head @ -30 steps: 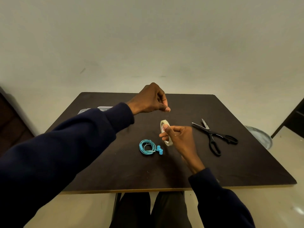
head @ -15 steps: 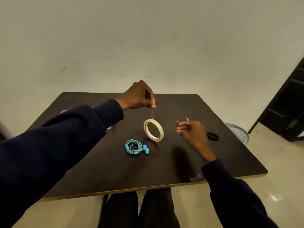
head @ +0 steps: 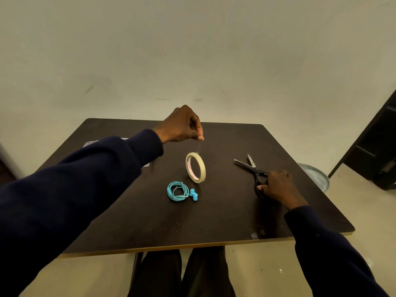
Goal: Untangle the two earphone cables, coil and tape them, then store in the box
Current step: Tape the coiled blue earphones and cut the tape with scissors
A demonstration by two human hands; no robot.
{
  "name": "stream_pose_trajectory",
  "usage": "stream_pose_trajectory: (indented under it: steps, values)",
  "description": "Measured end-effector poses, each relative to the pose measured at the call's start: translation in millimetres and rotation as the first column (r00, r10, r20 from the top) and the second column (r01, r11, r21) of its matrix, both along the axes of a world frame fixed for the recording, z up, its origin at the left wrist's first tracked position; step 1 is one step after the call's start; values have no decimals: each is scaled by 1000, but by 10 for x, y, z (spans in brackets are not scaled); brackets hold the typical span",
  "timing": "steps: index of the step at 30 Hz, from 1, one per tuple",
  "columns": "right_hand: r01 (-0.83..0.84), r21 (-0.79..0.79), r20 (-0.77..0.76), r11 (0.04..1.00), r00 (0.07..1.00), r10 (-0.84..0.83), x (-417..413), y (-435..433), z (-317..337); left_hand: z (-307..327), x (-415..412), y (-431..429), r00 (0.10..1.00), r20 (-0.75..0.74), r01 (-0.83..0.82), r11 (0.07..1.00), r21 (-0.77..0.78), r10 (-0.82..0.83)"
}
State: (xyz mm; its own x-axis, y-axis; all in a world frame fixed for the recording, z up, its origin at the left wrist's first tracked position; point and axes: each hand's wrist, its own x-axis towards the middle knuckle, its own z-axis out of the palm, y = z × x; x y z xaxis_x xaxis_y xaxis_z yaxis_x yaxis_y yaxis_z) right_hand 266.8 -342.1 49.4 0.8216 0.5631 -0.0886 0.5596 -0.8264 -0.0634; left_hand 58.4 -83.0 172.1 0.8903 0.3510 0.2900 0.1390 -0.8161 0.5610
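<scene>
A cream tape roll (head: pixel 196 167) hangs on edge just above or on the dark table (head: pixel 214 221). My left hand (head: pixel 182 126) pinches the pulled-out end of its clear strip above the roll. A coiled blue earphone cable (head: pixel 179 191) with its buds lies just in front of the roll. My right hand (head: pixel 276 184) grips the handles of the black scissors (head: pixel 250 166), whose blades lie spread on the table to the right. A clear box (head: pixel 92 143) shows at the back left, mostly hidden behind my left sleeve.
A round grey lid or basin (head: pixel 317 176) lies on the floor past the table's right edge. Dark furniture (head: pixel 377 151) stands at the far right. My legs show below the table's front edge.
My right hand let go of the tape roll, moved right and took hold of the scissors' handles. My left hand kept the strip's end raised, and the roll turned to hang from it.
</scene>
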Motion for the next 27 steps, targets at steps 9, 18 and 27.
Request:
stream_pose_trajectory:
  steps: [9,18,27]
  values:
    - [-87,4,60,996,994,87,-178,74,40,-10,-102,78,999,17,-30,1000,2,29]
    - [-159,58,74,986,985,155,-362,78,12,-23,-176,94,999,42,-34,999,2,34]
    - [-222,249,20,943,974,224,-339,148,174,-64,-188,137,997,55,-51,999,7,51]
